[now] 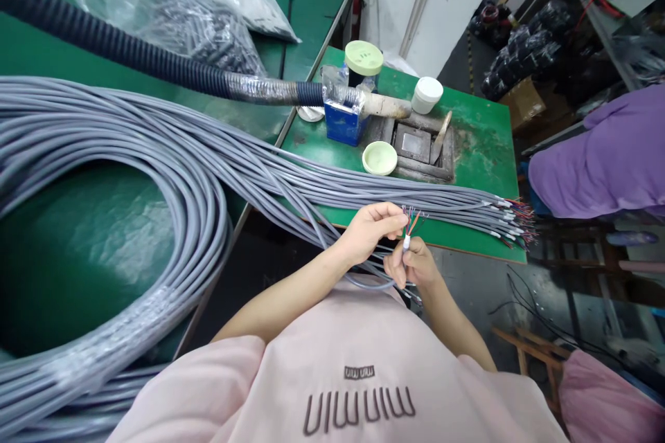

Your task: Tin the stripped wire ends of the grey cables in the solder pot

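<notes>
Just in front of my chest, my right hand (415, 263) is closed around the end of a grey cable (406, 249), whose tip points up. Thin coloured wires (413, 220) fan out from the white band at that tip. With thumb and forefinger together, my left hand (375, 230) pinches at the wires on their left side. Behind my hands a thick bundle of grey cables (332, 183) crosses the green board, its stripped, coloured ends (522, 218) lying at the right edge.
A solder pot (415, 144) with a scraper (441, 135) sits on the green board, beside a pale green dish (379, 158), a blue box (343, 124) and a white tub (427, 95). A black hose (156, 59) reaches over from the left. Coiled cables (208, 201) cover the left table. Another person's purple sleeve (603, 152) is at right.
</notes>
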A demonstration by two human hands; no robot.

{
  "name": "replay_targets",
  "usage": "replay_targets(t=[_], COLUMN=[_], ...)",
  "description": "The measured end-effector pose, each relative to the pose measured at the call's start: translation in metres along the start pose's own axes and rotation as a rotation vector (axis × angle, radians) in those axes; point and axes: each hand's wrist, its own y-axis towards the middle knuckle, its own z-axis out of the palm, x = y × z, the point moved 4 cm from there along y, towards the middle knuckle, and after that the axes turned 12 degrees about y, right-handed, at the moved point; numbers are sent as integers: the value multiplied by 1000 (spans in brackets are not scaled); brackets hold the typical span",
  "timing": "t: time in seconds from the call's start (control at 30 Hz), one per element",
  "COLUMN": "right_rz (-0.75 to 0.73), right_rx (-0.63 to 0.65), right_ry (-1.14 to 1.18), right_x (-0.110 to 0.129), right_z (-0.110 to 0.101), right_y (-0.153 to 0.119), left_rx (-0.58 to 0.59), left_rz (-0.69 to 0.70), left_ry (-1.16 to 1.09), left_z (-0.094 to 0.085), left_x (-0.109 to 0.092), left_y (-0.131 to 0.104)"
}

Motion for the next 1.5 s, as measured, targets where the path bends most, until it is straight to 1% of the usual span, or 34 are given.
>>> replay_targets(t=[0.23,0.4,0.53,0.67,0.8,0.9,0.97,1.07,1.17,1.3,1.4,1.5], right_rz=[-30,-24,-28,-20,-66,-102,-132,-198,-250,-358,-459,-471], right_rx=[31,1,-23,-59,-39,-63,-112,-188,-262,-424,-471,-499], right_ry=[25,12,-1,-14,11,-7,-58,-161,-320,-615,-758,-812], right_x=[-1,-1,-2,-3,-1,2,8,23,42,65,74,76], right_z=[-1,-2,-5,-6,-3,-2,-2,1,11,29,39,40], right_y=[1,3,3,3,4,5,5,6,9,11,13,15], left_rx=[-45,-55,-84,-149,-210,-227,-230,-230,-230,-231,-231,-243], left_rz=[-7,3,11,75,163,196,191,185,190,200,226,269], left_ry=[9,18,83,197,291,324,307,250,229,246,254,266], left_z=[-3,-3,-5,-7,-8,-9,-10,-12,-12,-11,-12,-13], left_x=[2,3,4,-1,-6,-7,-6,-7,-8,-7,-7,-10], left_y=[1,2,1,-1,-4,-4,-3,-2,-1,-1,-2,-2])
